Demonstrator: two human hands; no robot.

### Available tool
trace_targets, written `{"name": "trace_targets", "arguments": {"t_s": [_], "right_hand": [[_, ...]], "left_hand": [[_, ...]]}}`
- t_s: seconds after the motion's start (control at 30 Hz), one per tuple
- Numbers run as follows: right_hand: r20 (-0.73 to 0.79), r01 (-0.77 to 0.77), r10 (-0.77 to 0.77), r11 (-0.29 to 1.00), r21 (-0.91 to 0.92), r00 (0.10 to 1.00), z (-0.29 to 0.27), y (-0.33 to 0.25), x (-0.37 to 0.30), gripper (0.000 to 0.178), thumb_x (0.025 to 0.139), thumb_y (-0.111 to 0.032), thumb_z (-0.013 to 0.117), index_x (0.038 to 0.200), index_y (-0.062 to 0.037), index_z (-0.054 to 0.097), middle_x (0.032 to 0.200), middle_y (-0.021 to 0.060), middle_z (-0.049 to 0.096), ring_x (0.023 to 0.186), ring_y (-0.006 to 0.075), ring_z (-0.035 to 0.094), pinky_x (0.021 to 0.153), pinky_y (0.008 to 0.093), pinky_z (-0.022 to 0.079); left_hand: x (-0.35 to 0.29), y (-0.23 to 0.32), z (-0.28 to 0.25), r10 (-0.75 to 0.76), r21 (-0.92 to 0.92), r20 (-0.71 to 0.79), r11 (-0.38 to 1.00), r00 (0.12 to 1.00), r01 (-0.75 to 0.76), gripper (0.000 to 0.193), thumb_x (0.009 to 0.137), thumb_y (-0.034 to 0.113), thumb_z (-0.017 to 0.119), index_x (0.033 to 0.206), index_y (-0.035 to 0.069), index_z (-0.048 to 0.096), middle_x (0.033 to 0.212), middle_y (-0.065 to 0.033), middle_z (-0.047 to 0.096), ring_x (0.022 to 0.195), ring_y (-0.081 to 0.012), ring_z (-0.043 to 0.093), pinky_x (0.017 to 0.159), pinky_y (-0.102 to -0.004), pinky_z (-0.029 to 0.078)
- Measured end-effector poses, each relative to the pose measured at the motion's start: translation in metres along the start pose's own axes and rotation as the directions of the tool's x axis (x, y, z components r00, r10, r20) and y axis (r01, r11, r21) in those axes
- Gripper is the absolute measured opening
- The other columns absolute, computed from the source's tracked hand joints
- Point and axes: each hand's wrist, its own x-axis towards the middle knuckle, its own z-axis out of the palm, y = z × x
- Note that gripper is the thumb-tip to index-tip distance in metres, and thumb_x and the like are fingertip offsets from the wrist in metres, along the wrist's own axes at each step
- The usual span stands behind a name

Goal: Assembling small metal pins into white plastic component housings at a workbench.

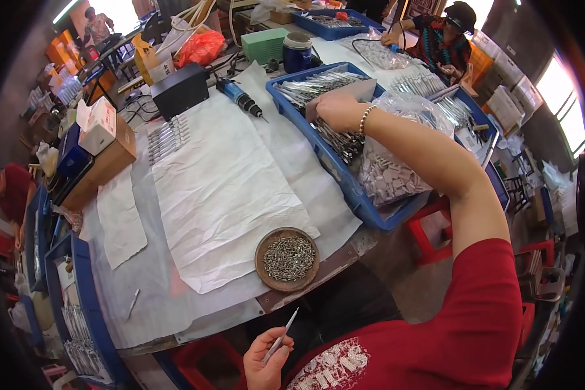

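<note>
Right hand [337, 110]: far right, reached into blue bin [344, 179], fingers curled down onto metal blades [318, 84]; whether anything is actually pinched, cannot tell.
Left hand [265, 361]: near, low at the body, closed around one thin metal strip [281, 338].
Strip axis: slanting from the palm up and to the right, free tip pointing far-right toward the dish.
Dish [286, 259]: round brown, full of small screws, at the near table edge, just beyond the left hand; left hand clearly nearer to it than the right.
Blades: heaped in the bin's far end, long axes mostly running left to right; darker parts lying nearer in the same bin.
Bag [396, 175]: clear plastic, flat grey pieces inside, right of the wrist, in the bin.
Paper [221, 188]: white sheet across mid-table, between both hands.
Driver [240, 97]: blue-handled, far, left of the bin, tip pointing right and near.
</note>
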Motion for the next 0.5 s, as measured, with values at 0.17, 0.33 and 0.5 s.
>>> {"name": "trace_targets", "arguments": {"t_s": [0.17, 0.33, 0.5], "right_hand": [[-0.015, -0.016, 0.018, 0.995, 0.097, 1.0, 0.016, 0.015, 0.007, 0.028, 0.071, -0.003, 0.053, 0.095, -0.0084, 0.066, 0.095, 0.0121, 0.064, 0.092, 0.0283, 0.06, 0.078, 0.0346, 0.048], [-0.09, -0.101, 0.102, 0.995, 0.013, 0.991, -0.016, 0.03, -0.01, 0.017, 0.069, -0.004, 0.053, 0.084, -0.0014, 0.061, 0.081, 0.0204, 0.06, 0.082, 0.036, 0.058, 0.072, 0.039, 0.046], [-0.434, 0.108, 0.019, 0.957, 0.268, 0.901, -0.105, -0.052, -0.072, 0.012, 0.075, -0.008, 0.055, 0.081, 0.0023, 0.05, 0.069, 0.018, 0.052, 0.066, 0.0352, 0.05, 0.061, 0.0395, 0.04]], "left_hand": [[0.002, 0.008, 0.003, 0.012, 0.094, 0.009, 0.996, 1.0, -0.013, 0.023, 0.087, -0.001, 0.053, 0.11, -0.005, 0.055, 0.09, -0.0049, 0.058, 0.082, -0.0107, 0.054, 0.077, -0.0216, 0.043], [0.007, 0.005, -0.005, 0.25, 0.267, 0.158, 0.92, 0.955, -0.285, 0.017, 0.088, 0.001, 0.051, 0.1, -0.005, 0.06, 0.091, -0.0052, 0.053, 0.08, -0.0115, 0.049, 0.071, -0.0216, 0.038], [0.007, 0.008, -0.004, 0.268, 0.238, 0.135, 0.926, 0.954, -0.293, 0.016, 0.089, 0.0, 0.049, 0.099, -0.004, 0.06, 0.099, -0.0076, 0.052, 0.086, -0.0137, 0.05, 0.075, -0.0231, 0.039]]}}
